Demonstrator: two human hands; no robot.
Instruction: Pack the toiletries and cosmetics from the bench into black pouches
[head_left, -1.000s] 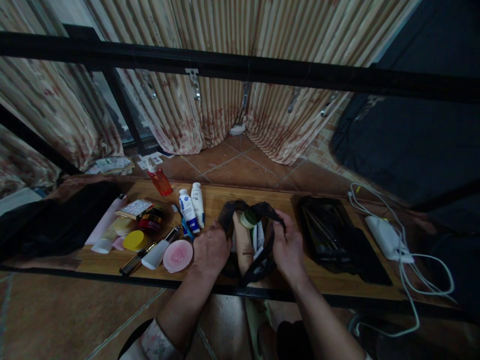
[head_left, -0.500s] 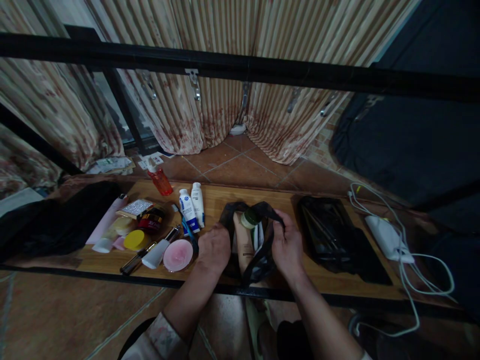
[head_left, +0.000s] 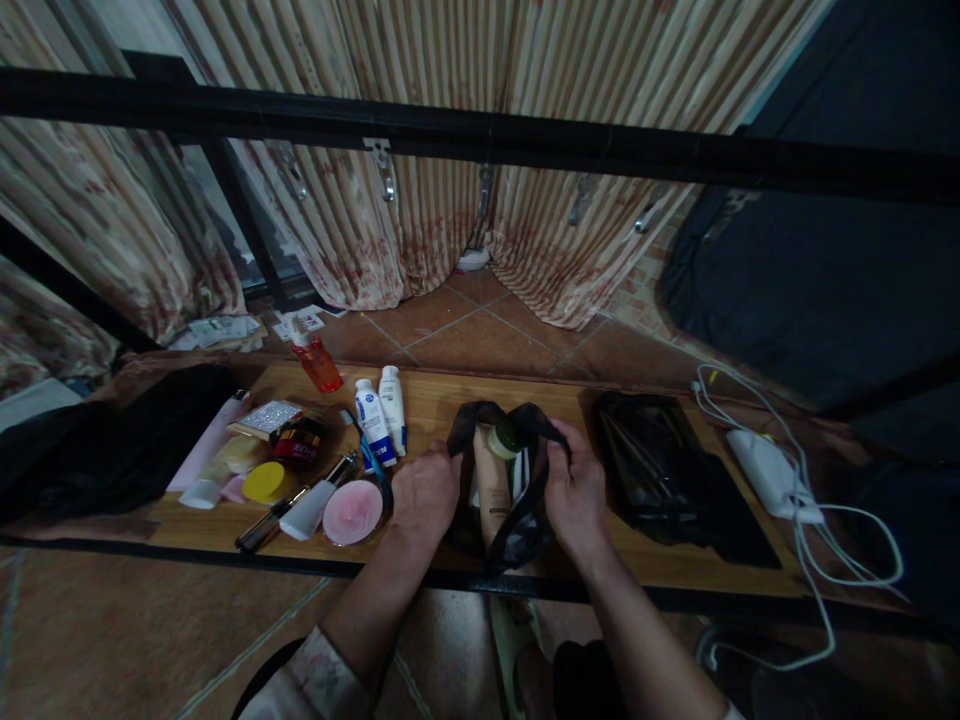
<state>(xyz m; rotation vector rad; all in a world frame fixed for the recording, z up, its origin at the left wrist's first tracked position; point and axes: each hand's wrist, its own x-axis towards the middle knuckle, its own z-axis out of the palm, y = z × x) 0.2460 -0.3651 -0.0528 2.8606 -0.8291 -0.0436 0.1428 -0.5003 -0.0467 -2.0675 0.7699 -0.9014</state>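
Note:
A black mesh bag [head_left: 465, 440] stands on the wooden board [head_left: 435, 400], its mouth spread between my hands. My left hand [head_left: 426, 495] is closed on the bag's left rim, and my right hand [head_left: 576, 485] pinches the right rim. Inside lean a beige tube [head_left: 492, 490] and a container with a dark green cap [head_left: 507, 438]; white items beside them are partly hidden. Just left of my left hand lie a pink round container [head_left: 352, 513], a blue toothbrush [head_left: 366, 440] and two white-and-blue tubes, one of them a toothpaste-like tube [head_left: 373, 420].
At the left are a yellow-lidded jar [head_left: 268, 482], a dark red jar [head_left: 300, 440], a pink bottle [head_left: 206, 445] and black cloth [head_left: 127, 435]. A red pump bottle [head_left: 319, 365] stands behind. To the right lie a filled black bag [head_left: 652, 470] and a white power adapter [head_left: 772, 475] with cables.
The beige tube and green-capped container have shifted slightly to the right within the bag. My hands keep hold of its rim, and the camera view has moved a little.

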